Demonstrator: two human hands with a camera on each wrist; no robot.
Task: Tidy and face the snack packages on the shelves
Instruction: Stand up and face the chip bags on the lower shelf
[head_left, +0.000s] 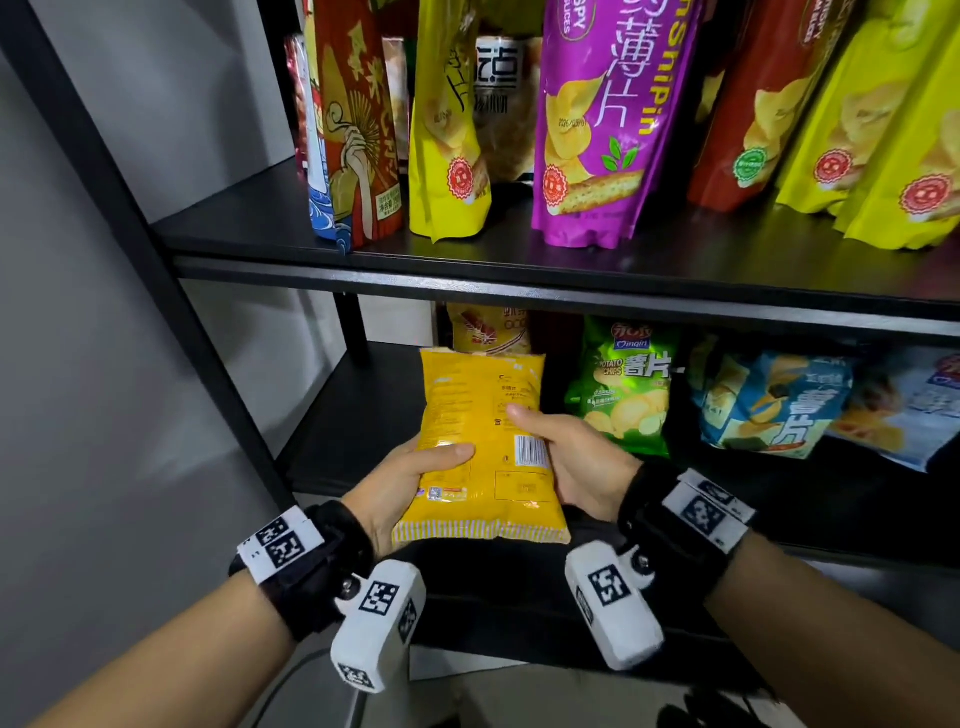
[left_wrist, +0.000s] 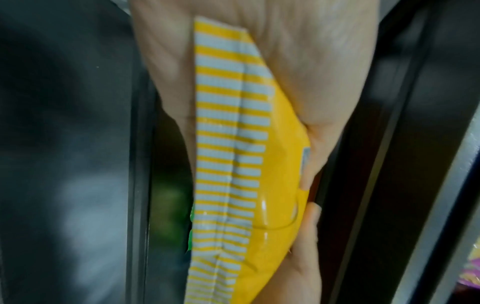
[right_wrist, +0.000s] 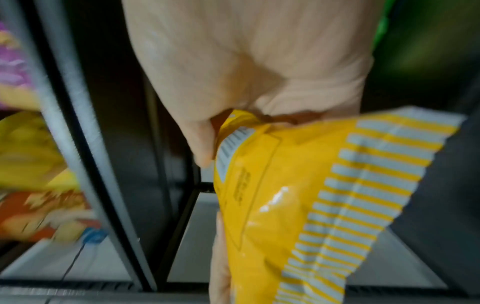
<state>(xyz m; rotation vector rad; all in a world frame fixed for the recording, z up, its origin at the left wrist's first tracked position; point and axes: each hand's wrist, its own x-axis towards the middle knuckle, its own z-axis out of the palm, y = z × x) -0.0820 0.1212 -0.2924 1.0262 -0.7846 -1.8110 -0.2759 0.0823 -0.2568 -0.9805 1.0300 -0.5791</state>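
A yellow snack bag (head_left: 480, 447) is held in front of the lower shelf (head_left: 363, 405) with its printed back and barcode towards me. My left hand (head_left: 410, 478) grips its left side, thumb across the back. My right hand (head_left: 571, 457) grips the right side, thumb by the barcode. The left wrist view shows the yellow bag (left_wrist: 249, 185) edge-on with its striped seam in my left hand (left_wrist: 298, 82). In the right wrist view my right hand (right_wrist: 233, 72) pinches the yellow bag (right_wrist: 285, 195) near the barcode.
A green chip bag (head_left: 623, 384) and a blue chip bag (head_left: 774, 400) lean on the lower shelf to the right. An orange-yellow bag (head_left: 488, 327) stands behind. The upper shelf (head_left: 467, 270) carries red, yellow and purple (head_left: 608, 119) upright bags. A black post (head_left: 130, 208) runs at left.
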